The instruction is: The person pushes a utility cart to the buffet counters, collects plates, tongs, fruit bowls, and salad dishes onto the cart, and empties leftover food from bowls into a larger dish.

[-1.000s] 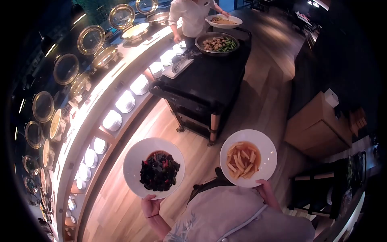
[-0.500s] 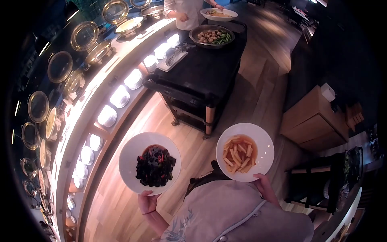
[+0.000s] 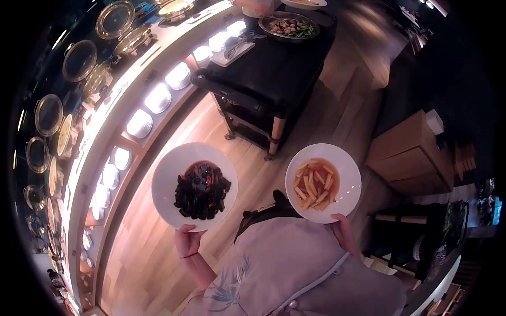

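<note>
My left hand (image 3: 188,241) grips the near edge of a wide white plate (image 3: 164,184), its fingers mostly hidden underneath. On that plate sits a dark, glossy food (image 3: 201,196), perhaps black fungus, with red pepper bits in dark sauce. At the right, my right hand (image 3: 343,230) is closed on the near rim of a second white plate (image 3: 350,181), thumb on top. This one carries pale yellow strips (image 3: 316,189) in a brownish sauce. Both plates are held apart, roughly level, in front of my body.
Ahead stands a black cart (image 3: 263,68) bearing a metal pan of food (image 3: 289,27) and a white tray with utensils (image 3: 232,52). A co-worker (image 3: 255,6) is behind it. A curved buffet counter (image 3: 118,97) with lidded dishes runs along the left; a wooden cabinet (image 3: 408,152) stands right.
The view has tilted down and shifted, so the cart and co-worker sit higher in it. Both plates appear higher too, still in my hands. The co-worker is now mostly cut off.
</note>
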The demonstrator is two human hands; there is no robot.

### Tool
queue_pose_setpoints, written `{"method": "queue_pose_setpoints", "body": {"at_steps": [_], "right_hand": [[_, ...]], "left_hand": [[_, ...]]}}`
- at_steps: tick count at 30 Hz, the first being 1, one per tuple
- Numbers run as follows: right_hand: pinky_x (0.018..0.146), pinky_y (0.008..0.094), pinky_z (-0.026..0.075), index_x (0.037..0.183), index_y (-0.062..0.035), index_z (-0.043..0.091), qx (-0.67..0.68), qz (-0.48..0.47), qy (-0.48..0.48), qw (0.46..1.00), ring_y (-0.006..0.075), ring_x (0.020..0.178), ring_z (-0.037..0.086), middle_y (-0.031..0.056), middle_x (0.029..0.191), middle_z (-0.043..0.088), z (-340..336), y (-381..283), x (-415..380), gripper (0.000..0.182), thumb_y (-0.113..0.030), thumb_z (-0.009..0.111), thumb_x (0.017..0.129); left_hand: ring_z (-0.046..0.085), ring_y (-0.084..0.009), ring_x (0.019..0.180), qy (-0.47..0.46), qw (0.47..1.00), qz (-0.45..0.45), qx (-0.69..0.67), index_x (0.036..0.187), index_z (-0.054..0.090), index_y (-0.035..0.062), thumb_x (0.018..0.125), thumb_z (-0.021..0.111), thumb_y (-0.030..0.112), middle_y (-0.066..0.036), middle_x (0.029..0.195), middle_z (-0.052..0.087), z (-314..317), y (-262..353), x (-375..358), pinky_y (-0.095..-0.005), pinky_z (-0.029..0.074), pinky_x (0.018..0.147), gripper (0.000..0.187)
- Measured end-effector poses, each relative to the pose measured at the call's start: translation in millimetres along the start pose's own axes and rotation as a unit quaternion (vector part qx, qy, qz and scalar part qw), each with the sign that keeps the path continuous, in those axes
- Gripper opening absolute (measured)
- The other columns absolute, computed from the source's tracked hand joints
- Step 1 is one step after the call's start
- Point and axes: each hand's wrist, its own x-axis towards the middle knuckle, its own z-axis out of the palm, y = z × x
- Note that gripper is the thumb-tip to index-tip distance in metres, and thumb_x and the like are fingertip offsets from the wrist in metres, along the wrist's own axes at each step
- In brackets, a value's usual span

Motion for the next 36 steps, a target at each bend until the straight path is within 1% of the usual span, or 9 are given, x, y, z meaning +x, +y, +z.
{"method": "queue_pose_setpoints", "body": {"at_steps": [1, 3, 7, 9, 13, 17, 26, 31, 36], "right_hand": [[0.066, 0.0426, 0.052, 0.119, 0.0016, 0.032, 0.009, 0.005, 0.009, 1.0, 0.0318, 0.09, 0.055, 0.0177, 0.107, 0.047, 1, -1, -1, 0.058, 0.0, 0.054, 0.065], [0.067, 0.0428, 0.052, 0.119, 0.0016, 0.032, 0.001, 0.005, 0.012, 1.0, 0.0316, 0.091, 0.055, 0.0179, 0.108, 0.047, 7, -6, -5, 0.058, 0.001, 0.054, 0.065], [0.068, 0.0437, 0.052, 0.118, 0.0023, 0.032, 0.015, -0.03, -0.001, 0.999, 0.0317, 0.091, 0.055, 0.0182, 0.107, 0.048, 7, -1, -1, 0.057, 0.002, 0.053, 0.065], [0.069, 0.0442, 0.052, 0.118, 0.0025, 0.033, 0.014, -0.023, -0.001, 1.0, 0.0322, 0.092, 0.055, 0.0181, 0.107, 0.048, 1, 3, 4, 0.056, 0.002, 0.053, 0.065], [0.07, 0.0451, 0.052, 0.117, 0.0032, 0.034, 0.019, -0.007, 0.002, 1.0, 0.033, 0.09, 0.055, 0.018, 0.106, 0.049, -2, 6, 4, 0.054, 0.003, 0.052, 0.066], [0.07, 0.045, 0.052, 0.117, 0.0034, 0.033, 0.026, -0.021, 0.008, 0.999, 0.0328, 0.09, 0.055, 0.0183, 0.107, 0.048, 8, 6, -1, 0.054, 0.003, 0.052, 0.066], [0.071, 0.0451, 0.051, 0.117, 0.0024, 0.033, 0.023, -0.029, 0.007, 0.999, 0.0323, 0.092, 0.055, 0.0179, 0.106, 0.048, 0, 13, 0, 0.055, 0.002, 0.053, 0.066], [0.071, 0.0447, 0.051, 0.118, 0.0018, 0.031, 0.017, -0.039, 0.016, 0.999, 0.0325, 0.091, 0.055, 0.0177, 0.107, 0.048, 6, 11, -5, 0.058, 0.002, 0.053, 0.065], [0.072, 0.0452, 0.05, 0.12, 0.0004, 0.031, 0.033, -0.041, 0.008, 0.999, 0.0324, 0.091, 0.054, 0.0174, 0.108, 0.047, -1, 18, -2, 0.06, 0.001, 0.053, 0.064]], "left_hand": [[0.041, -0.0381, 0.11, 0.003, 1.0, -0.001, -0.002, 0.123, 0.029, -0.0019, 0.065, 0.041, -0.005, -0.02, 0.121, 0.039, -1, -1, -2, -0.0541, 0.041, 0.087, 0.059], [0.045, -0.0394, 0.105, 0.007, 1.0, 0.01, -0.02, 0.123, 0.029, -0.0019, 0.064, 0.04, -0.007, -0.019, 0.118, 0.041, 0, -3, 0, -0.0563, 0.043, 0.081, 0.06], [0.044, -0.0388, 0.105, -0.006, 1.0, 0.019, -0.008, 0.123, 0.029, -0.002, 0.064, 0.04, -0.007, -0.019, 0.118, 0.041, 1, -3, 2, -0.056, 0.044, 0.081, 0.061], [0.04, -0.0378, 0.111, -0.012, 1.0, 0.013, 0.009, 0.124, 0.028, -0.0013, 0.064, 0.04, -0.005, -0.019, 0.121, 0.039, -3, -2, 4, -0.0548, 0.039, 0.088, 0.061], [0.04, -0.039, 0.11, -0.006, 1.0, 0.012, -0.002, 0.123, 0.028, -0.0016, 0.064, 0.04, -0.006, -0.019, 0.121, 0.039, 1, -1, 4, -0.0572, 0.038, 0.088, 0.06], [0.04, -0.0399, 0.11, -0.003, 1.0, 0.004, -0.008, 0.123, 0.028, -0.0013, 0.064, 0.039, -0.006, -0.019, 0.121, 0.039, -4, 0, 10, -0.058, 0.038, 0.087, 0.06], [0.04, -0.0406, 0.11, -0.009, 1.0, 0.004, 0.001, 0.123, 0.028, -0.0007, 0.064, 0.04, -0.007, -0.02, 0.121, 0.038, -2, 2, 15, -0.0575, 0.038, 0.087, 0.061], [0.04, -0.0385, 0.11, -0.034, 0.999, 0.003, 0.011, 0.123, 0.029, -0.001, 0.064, 0.041, -0.007, -0.019, 0.121, 0.039, 1, 4, 17, -0.0552, 0.039, 0.088, 0.061], [0.041, -0.0379, 0.11, -0.035, 0.999, 0.004, 0.013, 0.123, 0.029, -0.0017, 0.064, 0.042, -0.006, -0.019, 0.121, 0.04, 0, 3, 20, -0.0547, 0.039, 0.088, 0.061]]}}
